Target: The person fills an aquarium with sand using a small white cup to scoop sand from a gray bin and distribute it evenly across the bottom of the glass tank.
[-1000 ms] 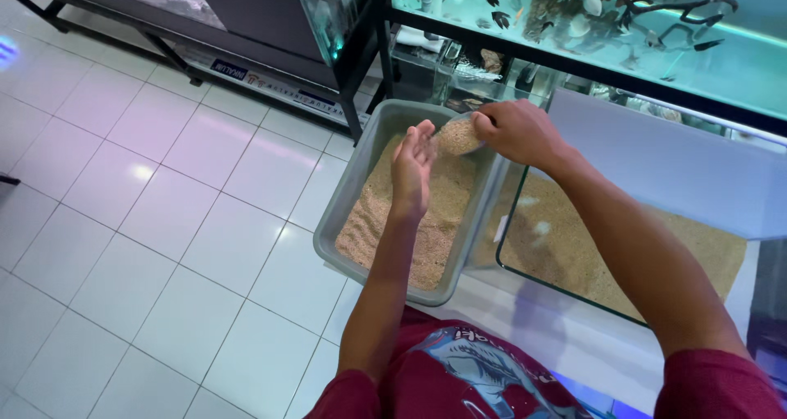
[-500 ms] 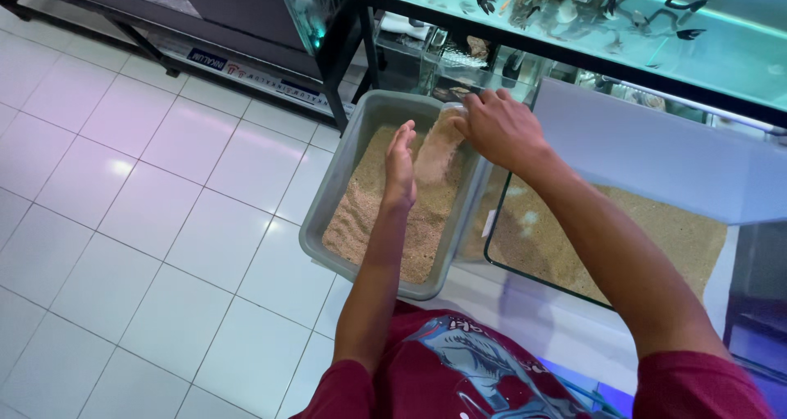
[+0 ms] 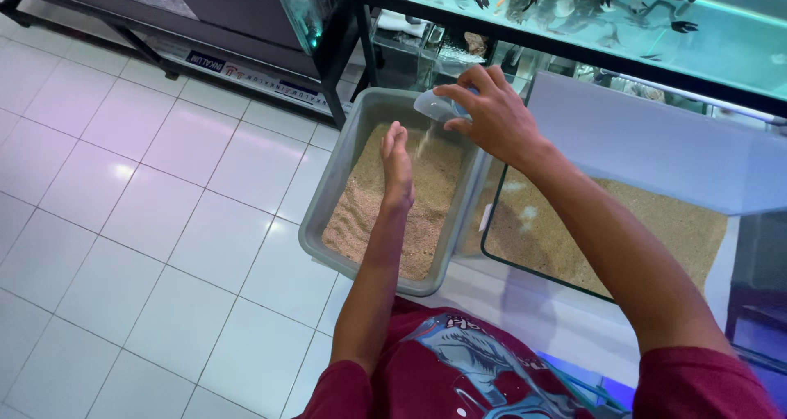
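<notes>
Sand (image 3: 385,214) trickles from cup (image 3: 434,105) in right hand (image 3: 492,116).

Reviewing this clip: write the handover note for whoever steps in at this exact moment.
Right hand grips a small clear scoop, tipped over the grey tub; a thin stream of sand falls from it.
Left hand is open, held edge-on above the sand, holding nothing.
The glass tank beside the tub already has a sand layer.
Done: sand in both. Left: cannot tell how much more moves.

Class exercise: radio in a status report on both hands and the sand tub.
Right hand gripping small clear scoop, sand trickling out. Left hand open, flat above grey sand tub. Nothing in the way.
</notes>
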